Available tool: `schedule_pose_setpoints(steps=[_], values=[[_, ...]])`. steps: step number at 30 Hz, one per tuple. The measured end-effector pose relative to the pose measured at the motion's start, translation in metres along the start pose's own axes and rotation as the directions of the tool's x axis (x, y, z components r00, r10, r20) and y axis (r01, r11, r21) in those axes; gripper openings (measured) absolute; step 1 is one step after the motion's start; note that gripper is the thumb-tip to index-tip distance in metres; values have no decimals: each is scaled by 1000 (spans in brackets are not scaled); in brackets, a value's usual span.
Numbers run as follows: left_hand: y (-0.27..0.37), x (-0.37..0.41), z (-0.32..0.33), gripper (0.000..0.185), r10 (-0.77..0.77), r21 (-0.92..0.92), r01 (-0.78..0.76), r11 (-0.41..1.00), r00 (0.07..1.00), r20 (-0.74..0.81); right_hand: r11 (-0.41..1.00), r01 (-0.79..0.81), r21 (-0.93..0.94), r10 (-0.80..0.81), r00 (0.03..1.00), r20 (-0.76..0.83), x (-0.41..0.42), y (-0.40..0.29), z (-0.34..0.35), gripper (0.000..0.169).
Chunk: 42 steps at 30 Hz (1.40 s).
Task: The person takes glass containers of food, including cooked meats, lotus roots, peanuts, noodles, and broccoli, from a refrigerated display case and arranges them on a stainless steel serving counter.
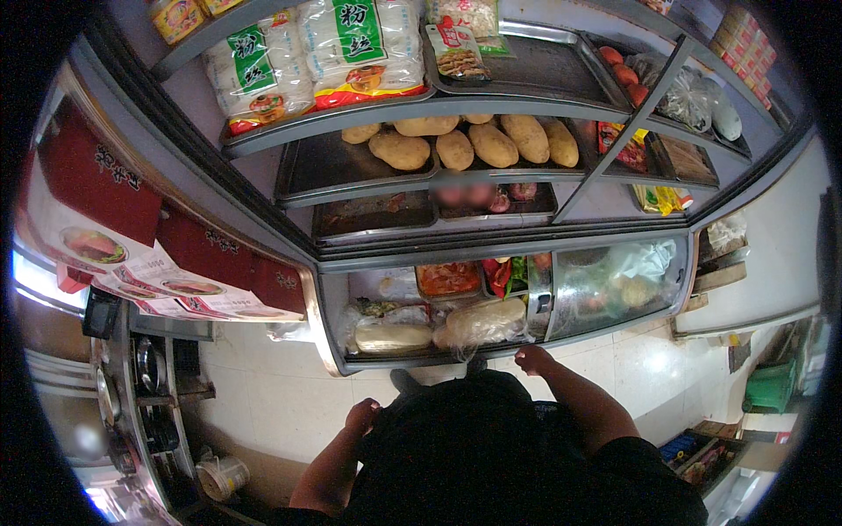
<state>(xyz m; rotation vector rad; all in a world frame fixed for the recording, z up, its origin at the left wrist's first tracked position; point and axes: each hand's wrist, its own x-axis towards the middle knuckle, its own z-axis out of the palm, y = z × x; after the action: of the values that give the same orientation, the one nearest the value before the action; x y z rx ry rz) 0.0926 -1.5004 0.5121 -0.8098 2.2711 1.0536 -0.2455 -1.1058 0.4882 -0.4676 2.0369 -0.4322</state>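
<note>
My right hand (534,360) is by the front edge of a display cooler, its fingers curled; whether it touches the edge I cannot tell. Close to my body, at the lower left, my left hand (363,415) hangs with its fingers bent and nothing visible in it. Inside the cooler's uncovered left part lie plastic-wrapped pale food (483,321), another pale wrapped bundle (393,338), a tray of reddish food (448,280) and red and green peppers (506,275). A sliding glass pane (612,296) covers the right part, with plastic bags beneath it.
Shelves above bear metal trays with potatoes (495,144), onions (523,192) and bags of dried noodles (362,52). A red menu panel (217,263) stands at left. A white bucket (223,476) sits on the floor lower left, a green bin (769,388) at right.
</note>
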Motion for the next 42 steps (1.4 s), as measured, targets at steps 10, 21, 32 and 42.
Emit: schedule_pose_setpoints(steps=[10, 21, 32, 42], values=[[4, -5, 2, 27, -75, 2, 75, 997, 997, 15, 762, 350, -545, -359, 929, 93, 22, 29, 12, 20], [0, -5, 9, 27, -97, 8, 97, 995, 995, 9, 646, 308, -698, -270, 948, 169, 33, 43, 20, 23], [-10, -4, 13, 29, -148, -2, 149, 989, 988, 40, 552, 382, -741, -416, 896, 153, 13, 23, 10, 22], [-5, -5, 11, 31, -93, 18, 93, 996, 995, 36, 644, 449, -619, -451, 877, 167, 48, 73, 33, 16]])
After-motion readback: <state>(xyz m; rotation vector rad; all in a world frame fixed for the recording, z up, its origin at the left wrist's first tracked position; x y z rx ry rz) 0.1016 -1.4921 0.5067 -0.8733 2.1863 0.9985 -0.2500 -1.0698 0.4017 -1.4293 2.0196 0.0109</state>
